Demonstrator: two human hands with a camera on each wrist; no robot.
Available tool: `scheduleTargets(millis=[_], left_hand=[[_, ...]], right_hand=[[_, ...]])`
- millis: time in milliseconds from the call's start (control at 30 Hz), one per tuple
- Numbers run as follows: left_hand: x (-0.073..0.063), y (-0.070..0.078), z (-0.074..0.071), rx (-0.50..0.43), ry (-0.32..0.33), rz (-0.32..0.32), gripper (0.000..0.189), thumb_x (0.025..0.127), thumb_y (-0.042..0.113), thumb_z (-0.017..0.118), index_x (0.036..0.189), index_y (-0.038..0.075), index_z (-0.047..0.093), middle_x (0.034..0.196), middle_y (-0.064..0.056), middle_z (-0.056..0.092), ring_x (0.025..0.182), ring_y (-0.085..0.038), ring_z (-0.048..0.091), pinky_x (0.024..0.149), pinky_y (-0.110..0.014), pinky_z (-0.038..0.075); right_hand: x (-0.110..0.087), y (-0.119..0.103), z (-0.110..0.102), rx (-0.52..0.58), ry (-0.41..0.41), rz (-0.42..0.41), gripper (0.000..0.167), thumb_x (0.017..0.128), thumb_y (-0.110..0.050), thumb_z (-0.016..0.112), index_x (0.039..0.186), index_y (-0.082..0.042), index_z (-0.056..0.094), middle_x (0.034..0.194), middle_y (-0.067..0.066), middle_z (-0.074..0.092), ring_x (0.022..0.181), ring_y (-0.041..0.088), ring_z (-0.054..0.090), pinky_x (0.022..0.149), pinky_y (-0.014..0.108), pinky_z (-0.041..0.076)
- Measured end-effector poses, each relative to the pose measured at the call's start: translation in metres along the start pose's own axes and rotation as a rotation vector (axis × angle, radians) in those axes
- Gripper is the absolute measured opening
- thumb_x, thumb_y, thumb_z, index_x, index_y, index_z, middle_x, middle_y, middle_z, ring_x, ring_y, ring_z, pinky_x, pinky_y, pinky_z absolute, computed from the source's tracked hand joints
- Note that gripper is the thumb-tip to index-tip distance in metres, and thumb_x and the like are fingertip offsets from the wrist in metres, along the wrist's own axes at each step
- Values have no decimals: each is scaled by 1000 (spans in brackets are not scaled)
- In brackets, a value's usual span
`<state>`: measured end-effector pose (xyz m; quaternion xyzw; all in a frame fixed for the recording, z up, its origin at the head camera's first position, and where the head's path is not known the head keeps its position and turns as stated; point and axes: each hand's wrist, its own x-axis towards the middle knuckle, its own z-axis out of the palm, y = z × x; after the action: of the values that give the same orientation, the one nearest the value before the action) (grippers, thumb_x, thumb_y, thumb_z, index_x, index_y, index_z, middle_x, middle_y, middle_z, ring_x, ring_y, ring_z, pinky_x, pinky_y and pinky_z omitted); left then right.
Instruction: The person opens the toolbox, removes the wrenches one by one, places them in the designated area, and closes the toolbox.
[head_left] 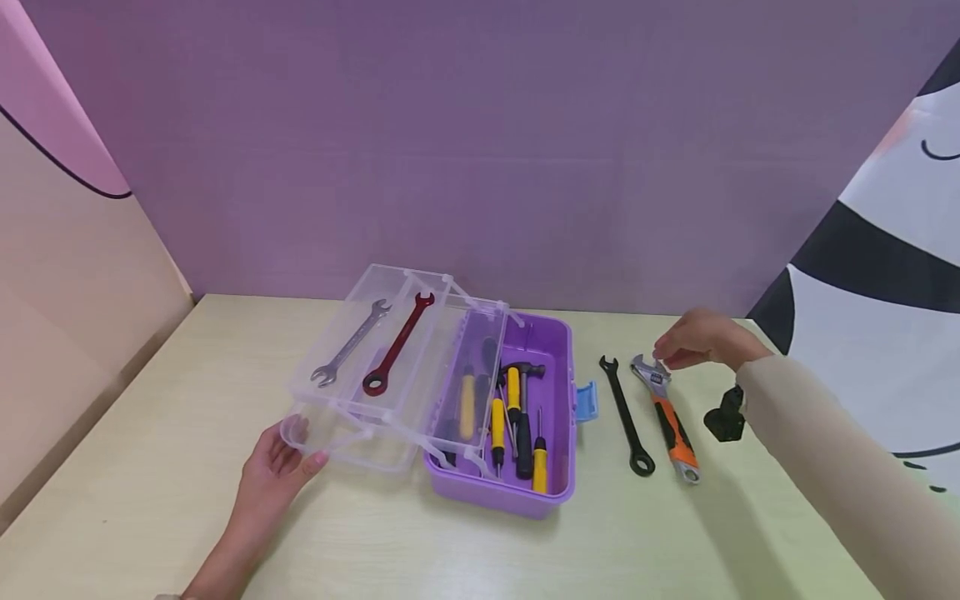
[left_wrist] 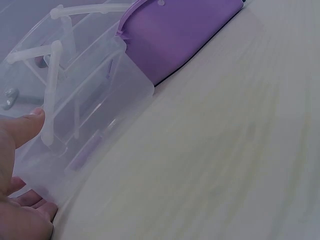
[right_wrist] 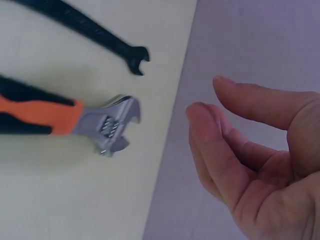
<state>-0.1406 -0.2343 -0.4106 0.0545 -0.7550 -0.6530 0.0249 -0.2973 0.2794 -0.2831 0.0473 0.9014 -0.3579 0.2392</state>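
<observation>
My left hand (head_left: 273, 475) grips the near left corner of the clear plastic lid and trays (head_left: 390, 454) of a purple toolbox (head_left: 502, 502), thumb on one side and fingers under it. The lid is swung out to the left. A silver wrench (head_left: 351, 343) and a dark red wrench (head_left: 399, 343) lie in the clear trays. My right hand (head_left: 705, 337) hovers just beyond the head of an orange and black adjustable wrench (head_left: 673, 429). In the right wrist view a gap shows between thumb and fingertips. Left of that wrench lies a black combination wrench (head_left: 627, 417).
Inside the box lie several yellow-handled screwdrivers (head_left: 540, 467), a black-handled screwdriver (head_left: 523, 450) and a small hammer (head_left: 525, 369). A blue latch (head_left: 587, 402) sticks out on the right side. A purple backdrop (head_left: 480, 150) rises behind the table.
</observation>
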Motion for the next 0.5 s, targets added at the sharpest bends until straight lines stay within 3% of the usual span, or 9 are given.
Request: scheduleTargets(millis=[500], left_hand=[[0, -1, 1, -10, 11, 22, 69, 89, 7, 66, 142, -6, 25, 151, -28, 28, 140, -40, 27, 89, 5, 34]], right_hand=[[-7, -60, 17, -70, 40, -80, 37, 87, -8, 66, 112, 16, 55, 84, 5, 62, 69, 9, 62, 75, 28, 61]])
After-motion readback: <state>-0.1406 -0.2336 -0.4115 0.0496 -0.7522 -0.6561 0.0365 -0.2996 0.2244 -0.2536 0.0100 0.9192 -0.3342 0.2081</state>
